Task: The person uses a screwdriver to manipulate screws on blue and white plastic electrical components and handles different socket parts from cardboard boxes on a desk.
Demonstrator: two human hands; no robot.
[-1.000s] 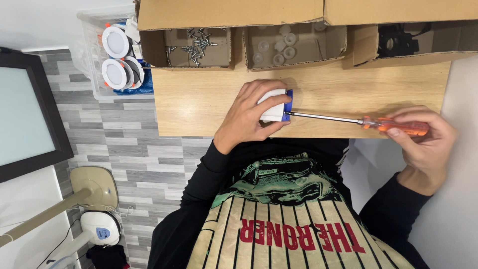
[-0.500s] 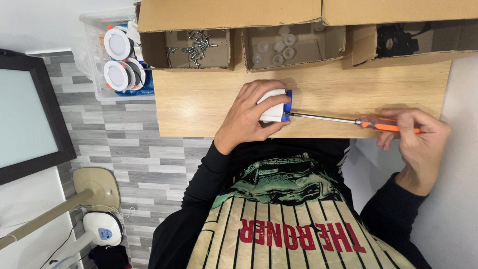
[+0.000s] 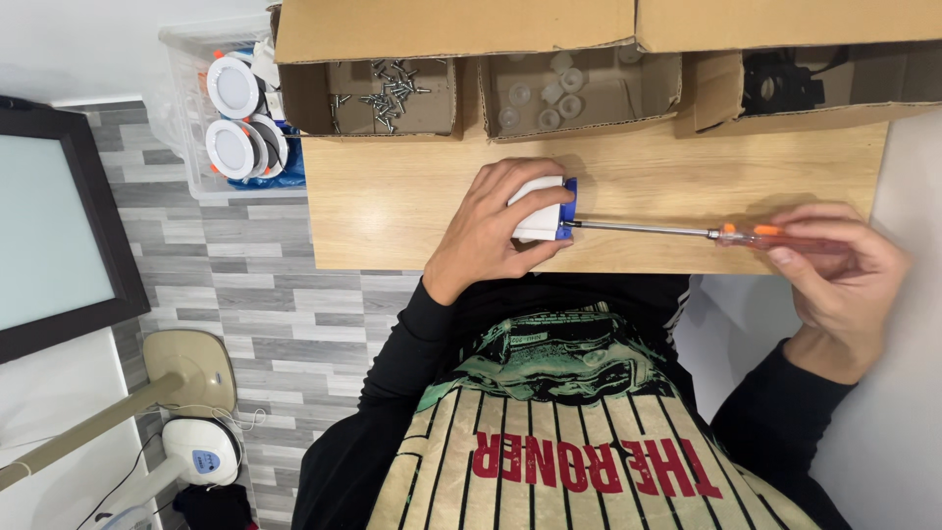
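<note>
Behind the hands (image 3: 500,231): brown cardboard boxes (image 3: 579,93).

Smooth pale wood-grain table (image 3: 412,196); matt brown cardboard boxes (image 3: 451,29); white block (image 3: 538,208) with blue end, seemingly plastic; screwdriver (image 3: 687,233) with shiny metal shaft and translucent orange plastic handle.

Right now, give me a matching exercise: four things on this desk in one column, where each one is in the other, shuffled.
Things:
1. small white and blue box
2. screwdriver
3. loose screws
4. round white lamps

Places:
A. clear plastic bin beside the table
B. under the left hand
C. cardboard box compartment
D. in the right hand, tip at the box

Pairs: 1-B, 2-D, 3-C, 4-A
</note>
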